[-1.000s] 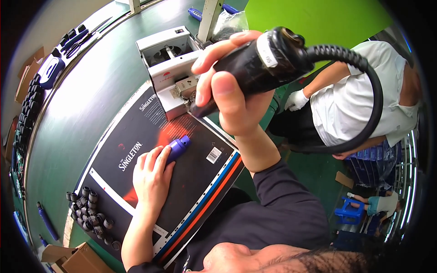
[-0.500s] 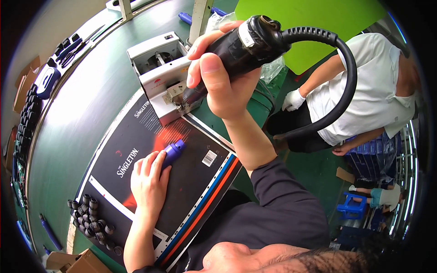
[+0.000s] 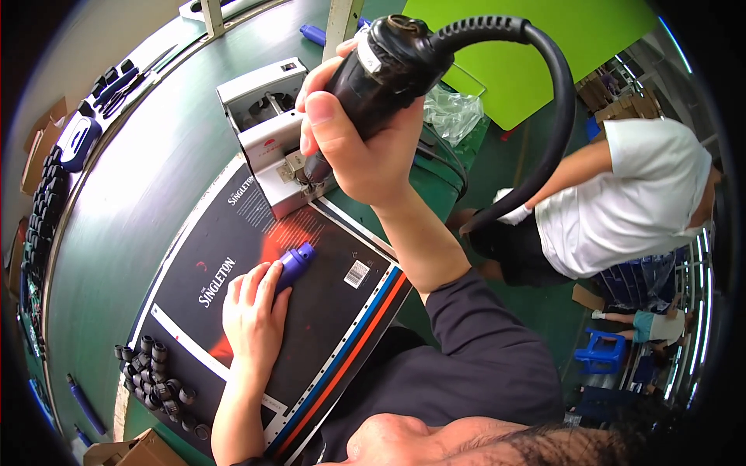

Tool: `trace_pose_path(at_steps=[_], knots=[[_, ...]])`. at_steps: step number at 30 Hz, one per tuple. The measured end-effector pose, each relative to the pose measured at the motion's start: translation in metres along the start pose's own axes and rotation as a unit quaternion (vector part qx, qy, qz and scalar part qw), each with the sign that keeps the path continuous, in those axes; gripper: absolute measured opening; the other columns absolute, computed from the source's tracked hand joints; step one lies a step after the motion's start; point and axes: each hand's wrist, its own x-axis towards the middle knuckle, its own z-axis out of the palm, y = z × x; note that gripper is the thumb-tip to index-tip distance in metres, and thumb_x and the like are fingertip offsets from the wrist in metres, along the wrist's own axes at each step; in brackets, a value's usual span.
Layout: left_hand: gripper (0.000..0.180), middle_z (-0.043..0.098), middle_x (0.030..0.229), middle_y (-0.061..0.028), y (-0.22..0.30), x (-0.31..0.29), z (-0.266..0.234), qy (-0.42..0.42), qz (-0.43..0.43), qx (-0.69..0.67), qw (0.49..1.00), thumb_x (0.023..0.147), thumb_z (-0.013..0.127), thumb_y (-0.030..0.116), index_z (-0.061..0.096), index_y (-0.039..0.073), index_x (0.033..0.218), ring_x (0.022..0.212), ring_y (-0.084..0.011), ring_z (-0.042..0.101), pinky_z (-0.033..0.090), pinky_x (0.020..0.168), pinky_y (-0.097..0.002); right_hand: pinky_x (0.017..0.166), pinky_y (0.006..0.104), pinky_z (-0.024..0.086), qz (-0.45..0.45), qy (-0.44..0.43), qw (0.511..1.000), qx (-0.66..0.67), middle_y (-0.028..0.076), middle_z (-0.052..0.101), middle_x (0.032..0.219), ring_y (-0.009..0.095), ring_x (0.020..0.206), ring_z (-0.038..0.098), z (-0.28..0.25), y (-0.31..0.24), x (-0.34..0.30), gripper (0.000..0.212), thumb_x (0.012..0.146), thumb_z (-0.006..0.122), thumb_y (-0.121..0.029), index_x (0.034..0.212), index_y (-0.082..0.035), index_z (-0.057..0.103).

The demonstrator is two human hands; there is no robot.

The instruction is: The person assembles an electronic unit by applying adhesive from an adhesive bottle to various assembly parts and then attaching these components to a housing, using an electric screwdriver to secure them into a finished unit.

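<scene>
Currently, your right grip (image 3: 371, 155) clasps the black cylindrical corded tool (image 3: 378, 81), your left grip (image 3: 253, 309) the purple plastic cylinder (image 3: 294, 264) on the black printed sheet (image 3: 318, 330); ideally, brace that cylinder firmly.

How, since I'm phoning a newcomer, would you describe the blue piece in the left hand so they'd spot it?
On the green table, find the boxy white machine, then the dark printed sheet in front of it. There the left hand grips a blue cylinder, its narrower end exposed. Other blue pieces lie off the sheet; only this one is held.
</scene>
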Motion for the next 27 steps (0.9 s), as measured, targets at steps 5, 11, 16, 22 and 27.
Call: trace_pose_path(at_steps=[5, 11, 16, 22, 27], knots=[[0.049, 0.067, 0.119, -0.0093, 0.001, 0.001, 0.000, -0.001, 0.001, -0.001, 1.000, 0.078, 0.081, 0.009, 0.068, 0.008, 0.125, 0.102, -0.0290, 0.063, 0.053, 0.090, -0.0397, 0.053, 0.0269, 0.052, 0.018, 0.024, 0.999, 0.034, 0.014, 0.066, 0.092, 0.013, 0.057, 0.061, 0.001, 0.000, 0.004, 0.041, 0.095, 0.064, 0.000, 0.128, -0.002, 0.039], [0.047, 0.067, 0.119, -0.0085, 0.000, -0.003, -0.001, 0.005, -0.002, 0.000, 1.000, 0.078, 0.081, 0.010, 0.068, 0.008, 0.124, 0.102, -0.0290, 0.063, 0.053, 0.090, -0.0395, 0.053, 0.0272, 0.053, 0.094, 0.013, 0.995, 0.039, 0.012, 0.066, 0.091, 0.012, 0.057, 0.061, 0.007, -0.003, 0.000, 0.038, 0.094, 0.066, -0.002, 0.125, -0.002, 0.044], [0.045, 0.067, 0.118, -0.0088, 0.001, -0.001, -0.004, -0.002, -0.002, 0.003, 1.000, 0.079, 0.080, 0.011, 0.069, 0.008, 0.123, 0.103, -0.0287, 0.063, 0.053, 0.091, -0.0398, 0.051, 0.0272, 0.052, 0.106, 0.015, 0.989, 0.101, 0.020, 0.065, 0.092, 0.015, 0.053, 0.060, 0.003, -0.028, -0.010, 0.048, 0.097, 0.068, -0.015, 0.131, -0.001, 0.038], [0.045, 0.067, 0.118, -0.0072, -0.001, 0.001, 0.000, -0.005, -0.002, 0.001, 1.000, 0.079, 0.080, 0.012, 0.069, 0.009, 0.122, 0.104, -0.0277, 0.063, 0.053, 0.090, -0.0387, 0.051, 0.0270, 0.053, 0.097, -0.029, 0.982, 0.158, 0.025, 0.064, 0.093, 0.016, 0.053, 0.062, 0.024, -0.048, -0.032, 0.055, 0.096, 0.072, -0.018, 0.133, -0.002, 0.035], [0.045, 0.067, 0.118, -0.0064, -0.001, 0.000, 0.001, -0.003, -0.006, 0.006, 1.000, 0.079, 0.080, 0.012, 0.069, 0.010, 0.123, 0.104, -0.0272, 0.063, 0.053, 0.090, -0.0386, 0.054, 0.0262, 0.053, 0.094, -0.041, 0.985, 0.140, 0.022, 0.065, 0.092, 0.014, 0.057, 0.061, 0.028, -0.034, -0.039, 0.051, 0.094, 0.070, -0.010, 0.131, -0.002, 0.036]])
